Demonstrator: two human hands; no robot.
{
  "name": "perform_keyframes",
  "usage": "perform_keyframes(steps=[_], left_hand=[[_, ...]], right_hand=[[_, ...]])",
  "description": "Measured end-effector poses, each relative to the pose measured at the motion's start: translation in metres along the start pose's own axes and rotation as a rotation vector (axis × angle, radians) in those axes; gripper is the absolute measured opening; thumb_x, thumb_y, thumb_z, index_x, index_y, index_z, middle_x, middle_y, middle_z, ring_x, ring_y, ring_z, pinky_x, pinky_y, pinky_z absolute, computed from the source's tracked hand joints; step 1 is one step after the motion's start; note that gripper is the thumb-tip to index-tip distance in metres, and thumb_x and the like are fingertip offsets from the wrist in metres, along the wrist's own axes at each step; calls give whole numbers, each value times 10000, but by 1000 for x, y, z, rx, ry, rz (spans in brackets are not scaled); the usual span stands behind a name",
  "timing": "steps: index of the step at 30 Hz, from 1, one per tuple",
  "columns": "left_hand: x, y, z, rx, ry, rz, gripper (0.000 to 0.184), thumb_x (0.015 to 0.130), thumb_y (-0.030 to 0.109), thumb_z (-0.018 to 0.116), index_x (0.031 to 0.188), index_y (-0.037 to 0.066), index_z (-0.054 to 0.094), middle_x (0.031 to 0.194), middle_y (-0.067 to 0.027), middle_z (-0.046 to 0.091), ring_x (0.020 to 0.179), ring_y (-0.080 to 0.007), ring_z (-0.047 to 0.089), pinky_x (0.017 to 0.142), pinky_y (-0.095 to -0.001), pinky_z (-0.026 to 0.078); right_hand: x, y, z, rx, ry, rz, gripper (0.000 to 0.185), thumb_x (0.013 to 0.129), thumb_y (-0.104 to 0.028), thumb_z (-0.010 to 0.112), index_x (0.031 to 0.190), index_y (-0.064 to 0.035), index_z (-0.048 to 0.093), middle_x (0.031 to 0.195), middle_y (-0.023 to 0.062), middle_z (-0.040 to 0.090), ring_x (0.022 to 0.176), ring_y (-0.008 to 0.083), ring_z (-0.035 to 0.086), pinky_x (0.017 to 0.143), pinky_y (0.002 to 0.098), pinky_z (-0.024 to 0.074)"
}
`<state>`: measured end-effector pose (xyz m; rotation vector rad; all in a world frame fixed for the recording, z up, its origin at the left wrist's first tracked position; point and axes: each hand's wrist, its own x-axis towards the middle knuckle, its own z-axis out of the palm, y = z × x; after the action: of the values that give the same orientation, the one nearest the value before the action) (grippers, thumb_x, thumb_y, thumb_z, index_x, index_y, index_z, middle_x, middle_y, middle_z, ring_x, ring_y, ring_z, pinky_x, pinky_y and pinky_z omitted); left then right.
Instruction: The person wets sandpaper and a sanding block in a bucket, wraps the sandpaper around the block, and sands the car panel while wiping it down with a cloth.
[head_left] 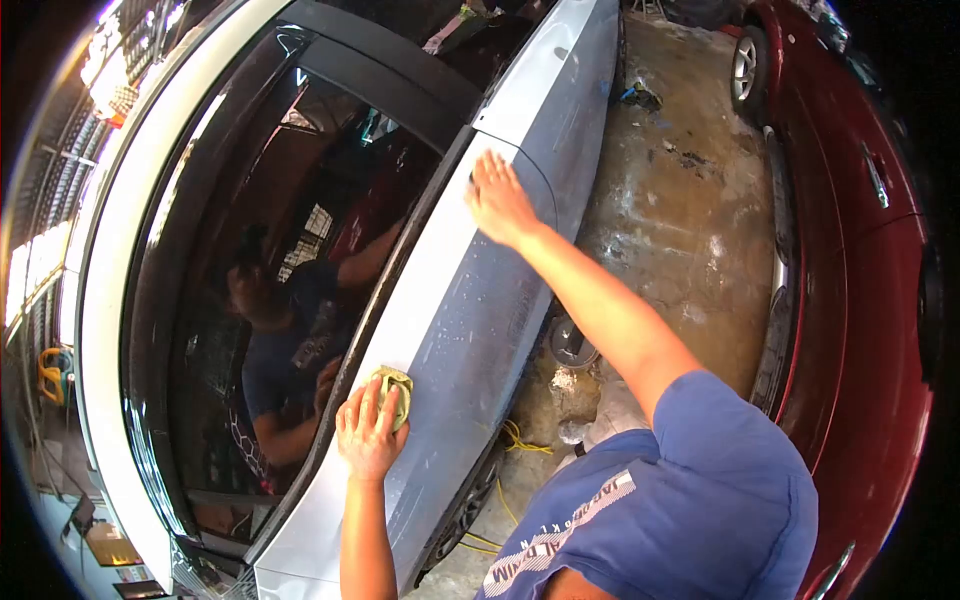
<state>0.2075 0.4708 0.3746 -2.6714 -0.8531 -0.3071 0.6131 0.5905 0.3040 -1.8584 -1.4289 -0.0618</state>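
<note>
A light grey-white car door panel (455, 330) runs diagonally through the middle of the view, below a dark window (290, 290). On its lower left part, my left hand (372, 432) presses a yellow-green cloth or sponge (393, 397) against the panel, near the window edge. Higher up, my right hand (500, 198) lies flat on the panel near the door seam, fingers extended and nothing in it. Small pale specks or droplets dot the panel between the two hands.
A dark red car (850, 250) stands to the right, across a wet, stained concrete floor (690, 200). Below the panel are a dark round container (572, 343) and a yellow cord (527, 440). The window reflects a person.
</note>
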Motion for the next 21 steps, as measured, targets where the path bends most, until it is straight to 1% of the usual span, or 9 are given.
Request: perform_keyframes(steps=[3,5,6,8,12,16,18,20,21], left_hand=[[1,1,1,6,15,-6,597,684,205,804,1266,194,669,1376,-77,616,1232,-293,583,1026,-469,443],[0,1,1,3,4,-13,592,690,208,800,1267,194,667,1372,-78,617,1230,-295,583,1025,-469,443],[0,1,3,0,-5,-16,590,692,210,799,1267,194,667,1369,-79,618,1229,-296,583,1025,-469,443],[0,0,5,10,9,-3,587,693,214,797,1265,193,668,1368,-80,618,1228,-297,583,1024,-469,444],[0,0,6,15,28,4,585,691,217,795,1262,192,670,1367,-80,619,1225,-302,583,1022,-468,445],[0,0,5,14,10,-4,585,690,216,793,1262,195,671,1369,-84,617,1221,-305,582,1019,-468,449],[1,-1,6,0,9,-9,587,690,212,792,1263,198,671,1369,-86,616,1220,-307,582,1017,-470,452],[5,1,5,-15,28,-4,574,682,162,779,1244,172,665,1361,-112,622,1202,-335,595,1008,-476,459],[4,1,3,-21,30,2,568,678,137,773,1234,159,662,1357,-125,625,1193,-348,601,1004,-479,462]], right_hand=[[-7,-11,18,-43,12,92,686,1049,-352,403,1523,132,300,1631,314,229,1538,419,211,1275,488,146],[-58,-65,9,-207,-204,-46,699,1045,-377,401,1517,132,315,1628,307,247,1546,416,193,1274,498,138],[-91,-79,17,-22,-187,-163,694,1035,-372,416,1504,133,340,1607,307,296,1538,414,219,1272,504,144],[-107,-73,7,88,-154,-289,676,1032,-356,417,1494,133,356,1590,311,327,1529,423,239,1271,507,147],[-4,15,11,-18,3,-22,656,1041,-343,427,1497,122,353,1611,320,274,1529,420,237,1272,483,161],[7,5,6,-11,-28,145,677,1048,-365,421,1495,137,340,1617,318,261,1538,423,204,1273,494,150],[-43,-30,13,-84,-124,-53,667,1034,-337,436,1485,146,350,1604,319,290,1533,420,224,1267,512,156],[-74,-39,5,54,-112,-166,651,1029,-333,418,1489,125,366,1593,314,316,1524,413,255,1264,519,159],[-64,-25,2,-14,-114,-163,643,1036,-330,407,1496,118,362,1598,306,314,1526,405,255,1264,517,160]])
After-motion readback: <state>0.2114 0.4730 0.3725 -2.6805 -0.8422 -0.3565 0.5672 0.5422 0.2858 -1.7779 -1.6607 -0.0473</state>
